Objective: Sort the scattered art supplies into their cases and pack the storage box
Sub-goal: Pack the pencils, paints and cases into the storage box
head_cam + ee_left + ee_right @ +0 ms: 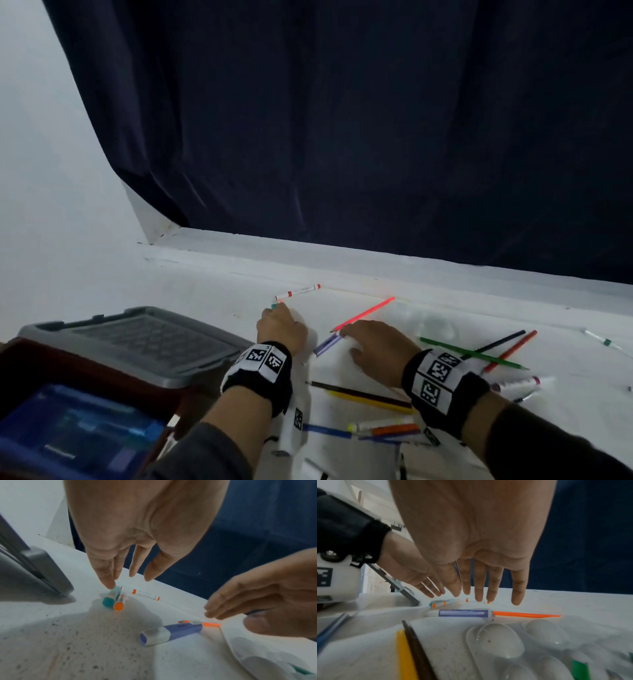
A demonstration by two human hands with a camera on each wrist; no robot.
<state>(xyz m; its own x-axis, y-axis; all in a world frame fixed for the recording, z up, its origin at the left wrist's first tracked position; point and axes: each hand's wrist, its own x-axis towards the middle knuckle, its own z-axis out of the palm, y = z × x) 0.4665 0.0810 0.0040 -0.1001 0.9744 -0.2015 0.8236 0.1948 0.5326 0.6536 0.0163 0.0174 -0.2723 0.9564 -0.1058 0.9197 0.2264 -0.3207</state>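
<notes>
My left hand (128,580) hovers with straight fingers over two short markers. One fingertip (109,585) touches the teal-capped marker (111,596), and an orange-capped marker (120,602) lies against it. A red-and-white marker (298,292) lies just beyond them. Just above a purple marker (464,613), my right hand (479,597) is spread flat and holds nothing. An orange pencil (525,615) lies behind the purple marker. In the head view both hands (279,320) (363,337) are side by side on the white table.
A grey box lid (137,342) lies left of my left hand, with a blue box (78,435) nearer me. A clear plastic palette (505,642) and yellow (406,655) and brown pencils sit under my right wrist. More pencils (479,353) and markers lie to the right.
</notes>
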